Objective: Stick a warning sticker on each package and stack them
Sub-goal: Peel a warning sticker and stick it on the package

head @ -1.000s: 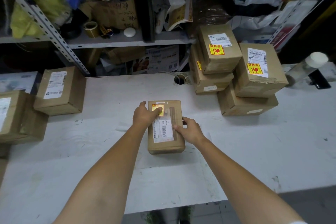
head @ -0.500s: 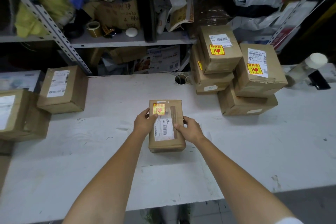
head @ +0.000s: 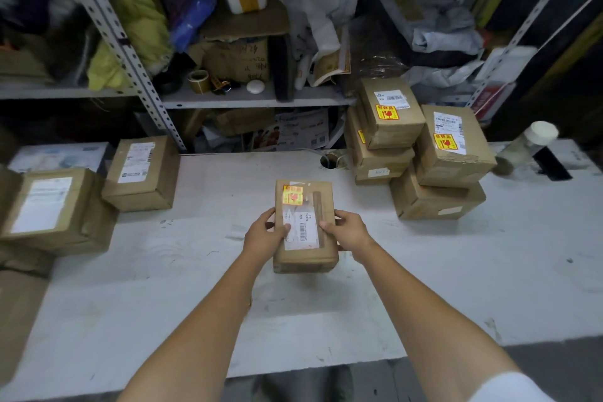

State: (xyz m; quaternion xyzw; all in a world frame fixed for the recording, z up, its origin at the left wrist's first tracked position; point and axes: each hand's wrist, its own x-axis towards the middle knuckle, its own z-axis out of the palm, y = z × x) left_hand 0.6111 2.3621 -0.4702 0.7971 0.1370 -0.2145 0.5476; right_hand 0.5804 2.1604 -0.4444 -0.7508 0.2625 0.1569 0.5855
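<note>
A small brown package (head: 321,202) lies in the middle of the white table (head: 456,287), with a white shipping label and a yellow-red warning sticker (head: 292,194) at its far left corner. My left hand (head: 264,235) grips its left side, thumb on top. On the right side, my right hand (head: 349,232) grips it the same way. A stack of stickered packages (head: 421,147) stands at the back right. Packages without stickers (head: 140,173) lie at the left.
A metal shelf (head: 248,98) behind the table holds tape rolls, bags and boxes. A bottle with a white cap (head: 532,143) lies at the far right beside a black object. A cable hole (head: 328,160) sits near the stack.
My left hand left the sticker and slid back to grip the package's left side. Both hands now hold the package by its sides.
</note>
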